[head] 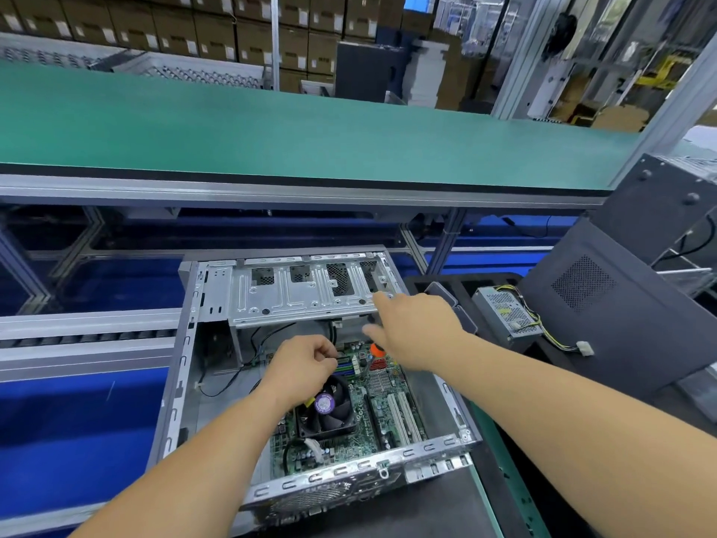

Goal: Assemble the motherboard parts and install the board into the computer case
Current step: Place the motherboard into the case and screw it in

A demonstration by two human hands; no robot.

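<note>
Green board lies flat inside the open steel case, its black finned fan near centre. Left hand is curled, fingertips pinched at the memory slots, contents not visible; right hand reaches open-fingered over an orange-handled tool. Judgement: seat parts squarely and avoid flexing the thin board.

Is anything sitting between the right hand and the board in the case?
Yes, partly. The right hand reaches out over the board's far right corner, and an orange-handled screwdriver stands just under it. The drive cage overhangs the far edge. The left hand is curled at the memory slots.
</note>
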